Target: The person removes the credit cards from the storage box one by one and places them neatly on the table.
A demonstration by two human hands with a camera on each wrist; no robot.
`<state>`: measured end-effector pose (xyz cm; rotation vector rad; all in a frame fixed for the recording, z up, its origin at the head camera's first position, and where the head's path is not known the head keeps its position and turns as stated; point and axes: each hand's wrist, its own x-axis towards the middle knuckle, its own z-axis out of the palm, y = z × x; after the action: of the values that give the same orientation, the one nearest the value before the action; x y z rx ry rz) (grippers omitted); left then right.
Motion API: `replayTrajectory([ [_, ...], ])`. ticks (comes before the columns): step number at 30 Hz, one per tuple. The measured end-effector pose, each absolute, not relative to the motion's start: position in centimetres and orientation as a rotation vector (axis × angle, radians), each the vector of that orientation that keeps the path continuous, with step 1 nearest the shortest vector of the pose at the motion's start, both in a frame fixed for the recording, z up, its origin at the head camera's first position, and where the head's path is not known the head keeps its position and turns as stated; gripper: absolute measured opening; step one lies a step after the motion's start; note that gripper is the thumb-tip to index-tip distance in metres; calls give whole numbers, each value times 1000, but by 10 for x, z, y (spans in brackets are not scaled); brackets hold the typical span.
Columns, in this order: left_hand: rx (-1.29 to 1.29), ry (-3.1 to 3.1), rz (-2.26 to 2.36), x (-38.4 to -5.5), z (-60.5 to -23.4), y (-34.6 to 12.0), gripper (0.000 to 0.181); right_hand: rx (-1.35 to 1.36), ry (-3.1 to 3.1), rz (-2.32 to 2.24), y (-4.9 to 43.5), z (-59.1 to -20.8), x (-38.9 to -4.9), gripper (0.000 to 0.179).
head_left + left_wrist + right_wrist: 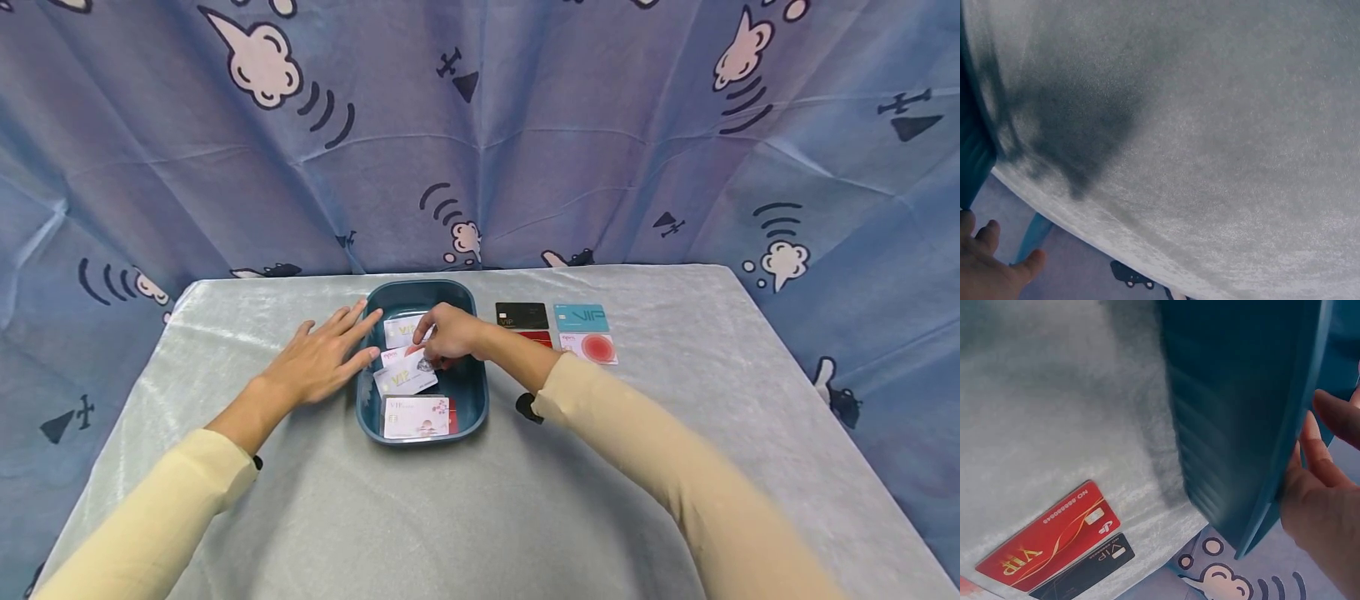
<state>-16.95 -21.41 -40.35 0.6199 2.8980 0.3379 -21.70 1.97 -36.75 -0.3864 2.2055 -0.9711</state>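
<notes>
A dark blue plastic bin holds several cards. My left hand lies with fingers spread over the bin's left rim and holds nothing. My right hand reaches in over the right side, thumb and fingers curled down, and pinches at the upper edge of a tilted white card with gold VIP lettering. Beneath that one peeks a white card with red print. Another white card lies at the far end. At the near end, a white flowered card partly covers a red one.
Right of the bin, cards lie in two rows: a black card and a teal card behind, a red card and a white card with a red circle in front. A patterned blue curtain hangs behind the cloth-covered table.
</notes>
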Motion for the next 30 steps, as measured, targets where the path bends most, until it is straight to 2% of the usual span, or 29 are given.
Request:
replayTrajectory([
  [11, 617, 2898, 343, -170, -404, -214, 65, -401, 2194, -1023, 18, -369, -215, 14],
  [30, 606, 2884, 335, -170, -403, -214, 65, -350, 2251, -1054, 34, -350, -225, 15],
])
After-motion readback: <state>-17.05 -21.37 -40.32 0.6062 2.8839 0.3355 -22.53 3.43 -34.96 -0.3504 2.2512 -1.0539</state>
